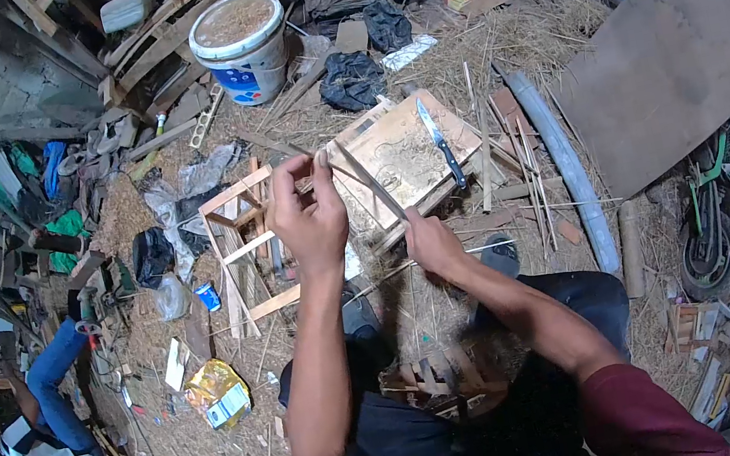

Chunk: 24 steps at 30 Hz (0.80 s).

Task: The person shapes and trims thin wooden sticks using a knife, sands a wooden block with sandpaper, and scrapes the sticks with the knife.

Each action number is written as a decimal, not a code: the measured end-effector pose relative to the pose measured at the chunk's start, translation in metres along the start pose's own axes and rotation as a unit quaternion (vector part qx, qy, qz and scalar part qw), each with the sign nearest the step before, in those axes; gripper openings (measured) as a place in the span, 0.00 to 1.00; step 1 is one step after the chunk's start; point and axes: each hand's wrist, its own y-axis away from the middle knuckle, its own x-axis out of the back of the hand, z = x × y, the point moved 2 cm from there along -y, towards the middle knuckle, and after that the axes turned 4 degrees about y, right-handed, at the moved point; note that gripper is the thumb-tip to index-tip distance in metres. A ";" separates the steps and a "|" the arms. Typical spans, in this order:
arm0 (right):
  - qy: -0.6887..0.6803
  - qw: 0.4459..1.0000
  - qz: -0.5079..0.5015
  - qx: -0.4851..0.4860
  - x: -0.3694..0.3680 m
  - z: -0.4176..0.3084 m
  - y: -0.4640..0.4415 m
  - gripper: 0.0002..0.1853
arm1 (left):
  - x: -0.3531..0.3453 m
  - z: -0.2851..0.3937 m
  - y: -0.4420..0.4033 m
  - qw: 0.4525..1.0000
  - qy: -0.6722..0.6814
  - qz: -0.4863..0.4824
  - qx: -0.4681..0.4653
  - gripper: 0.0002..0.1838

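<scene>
A long knife (368, 179) sits clenched in the right hand (433, 243); the left hand (312, 221) pinches, though on what is hard to tell.

Left hand (309, 213) might be pinching something, but it's way too small to tell. Right hand (431, 242) covers the near end of the long blade (366, 177), the leaning board (677, 56) hides the top of the green motorbike (710, 235), and the maroon sleeves (647, 413) get chopped off by the bottom edge.
</scene>
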 end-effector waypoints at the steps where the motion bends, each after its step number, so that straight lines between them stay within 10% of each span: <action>1: -0.012 1.000 0.006 0.024 0.003 -0.003 0.003 0.12 | 0.001 -0.002 -0.003 1.000 -0.018 -0.001 -0.020 0.06; 8: -0.032 0.999 -0.007 0.028 -0.006 0.028 -0.012 0.13 | 0.028 -0.040 -0.027 0.998 -0.006 0.053 0.013 0.07; 17: -0.160 0.979 0.040 0.123 0.104 -0.119 0.007 0.10 | 0.014 -0.018 -0.008 0.999 0.042 0.000 0.027 0.07; 24: -0.031 0.997 0.033 0.058 0.017 -0.029 -0.014 0.08 | 0.014 -0.015 -0.002 0.999 0.046 0.019 0.003 0.06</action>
